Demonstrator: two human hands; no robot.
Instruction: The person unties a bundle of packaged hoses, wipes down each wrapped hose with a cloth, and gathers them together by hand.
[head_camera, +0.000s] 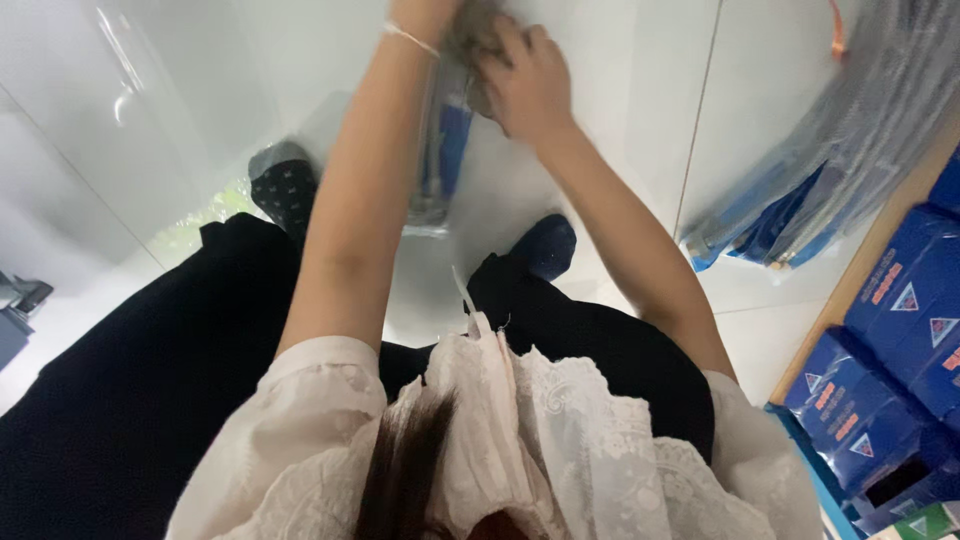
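I look down along my own body at a white tiled floor (640, 120). Both arms reach downward. My right hand (525, 80) has its fingers curled on the grey-brown top end of a clear plastic package (440, 160) with blue contents, which hangs upright between my feet. My left hand (425, 12) is mostly cut off by the top edge; only the wrist with a thin bracelet shows, right beside the package's top. Whether it grips the package is hidden.
My feet in dark socks (285, 185) (545, 245) stand on the tiles. A pile of clear packages with blue contents (830, 150) leans at the upper right. Blue boxes (900, 330) fill a wooden shelf at the right. A dark object (20, 310) sits at the left edge.
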